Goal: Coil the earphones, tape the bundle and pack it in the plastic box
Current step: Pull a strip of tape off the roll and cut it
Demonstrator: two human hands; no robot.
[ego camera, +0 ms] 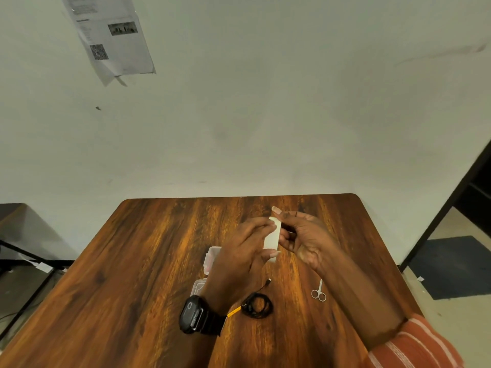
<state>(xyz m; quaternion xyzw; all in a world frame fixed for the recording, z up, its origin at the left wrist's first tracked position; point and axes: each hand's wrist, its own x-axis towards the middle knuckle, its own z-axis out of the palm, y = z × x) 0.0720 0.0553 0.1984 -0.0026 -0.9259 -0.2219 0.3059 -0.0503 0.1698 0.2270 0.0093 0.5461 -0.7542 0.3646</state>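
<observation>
The black earphones [257,305] lie coiled on the wooden table [132,261] near its front, with the plug end trailing up and right and a yellow tie at the coil's left. Above the table, my left hand [243,251] and my right hand [303,240] hold a white roll of tape [271,237] between them, fingers pinching its upper end. The clear plastic box [210,261] lies open behind my left hand, partly hidden by the wrist.
Small metal scissors [318,292] lie on the table to the right of the earphones. A black watch [194,314] is on my left wrist. A dark shelf frame [451,203] stands at the right, and a second table [16,224] at the left.
</observation>
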